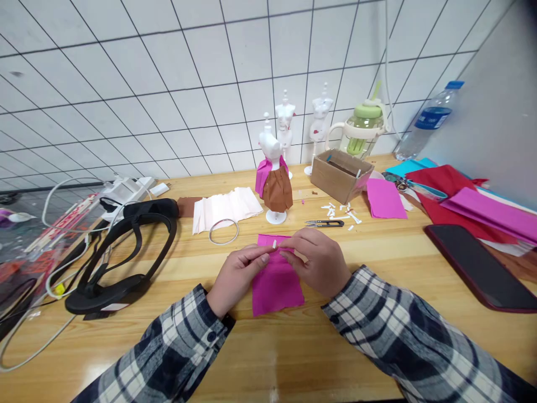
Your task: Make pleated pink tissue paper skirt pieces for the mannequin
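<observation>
A magenta sheet of crepe paper (278, 288) lies on the table under both my hands. My left hand (241, 271) is closed in a pinch over its upper part, with a small white strip (274, 244) at the fingertips. Close against it, my right hand (316, 260) is also closed, thumb and forefinger bent towards the strip; whatever they pinch is too small to make out. Behind the paper stands a small white dress form (271, 143) in a brown skirt and a magenta wrap. Black thread snips (325, 223) and several white strips (331, 211) lie beyond my right hand.
Pale crepe paper (229, 207) and a ring (224, 232) lie left of the form, a black headset strap (155, 263) farther left. A cardboard box (331, 178), green-lidded cup (367, 129) and bottle (432, 120) stand behind; a phone (482, 268) lies right.
</observation>
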`<state>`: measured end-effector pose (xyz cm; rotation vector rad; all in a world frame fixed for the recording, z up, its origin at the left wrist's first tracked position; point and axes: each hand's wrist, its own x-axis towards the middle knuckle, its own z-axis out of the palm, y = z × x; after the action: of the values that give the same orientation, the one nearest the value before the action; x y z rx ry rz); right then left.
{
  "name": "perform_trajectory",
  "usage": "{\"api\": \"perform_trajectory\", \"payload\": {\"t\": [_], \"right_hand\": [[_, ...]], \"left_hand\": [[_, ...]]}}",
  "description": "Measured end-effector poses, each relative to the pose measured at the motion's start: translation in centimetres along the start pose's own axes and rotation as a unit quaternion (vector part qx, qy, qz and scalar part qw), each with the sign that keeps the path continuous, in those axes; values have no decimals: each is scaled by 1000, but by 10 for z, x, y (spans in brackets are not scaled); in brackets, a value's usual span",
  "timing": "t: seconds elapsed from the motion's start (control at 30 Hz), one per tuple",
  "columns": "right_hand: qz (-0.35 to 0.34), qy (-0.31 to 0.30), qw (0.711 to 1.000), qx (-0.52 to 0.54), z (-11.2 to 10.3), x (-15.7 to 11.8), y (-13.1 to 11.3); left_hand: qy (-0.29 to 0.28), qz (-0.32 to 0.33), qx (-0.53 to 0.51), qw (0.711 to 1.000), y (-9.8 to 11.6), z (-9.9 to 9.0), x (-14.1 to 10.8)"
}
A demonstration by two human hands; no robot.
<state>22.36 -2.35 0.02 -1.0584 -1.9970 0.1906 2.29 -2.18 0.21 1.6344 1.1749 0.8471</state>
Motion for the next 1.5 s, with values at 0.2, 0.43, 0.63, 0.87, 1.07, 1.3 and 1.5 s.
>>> {"api": "perform_trajectory", "payload": {"t": [0.2, 0.43, 0.63, 0.87, 1.07, 1.3, 1.5], "right_hand": [[-17, -28, 999, -40, 5, -3, 4], [38, -58, 997, -35, 4, -1, -3], [120, -58, 989, 65, 8, 1, -3], [149, -48, 978, 137, 12, -1, -13], [157, -42, 973, 166, 12, -1, -15], [160, -43, 970, 177, 12, -2, -12], [143, -82, 973, 162, 11, -3, -11]], "left_hand": [[-27, 22, 1, 999, 2, 1, -3], [-25, 65, 89, 994, 3, 5, -4], [21, 109, 169, 979, 3, 8, -4], [67, 94, 158, 981, -1, 7, -3], [79, 86, 145, 983, -1, 6, -3], [73, 76, 141, 984, 1, 6, -2], [90, 108, 209, 968, 1, 5, -3]]}}
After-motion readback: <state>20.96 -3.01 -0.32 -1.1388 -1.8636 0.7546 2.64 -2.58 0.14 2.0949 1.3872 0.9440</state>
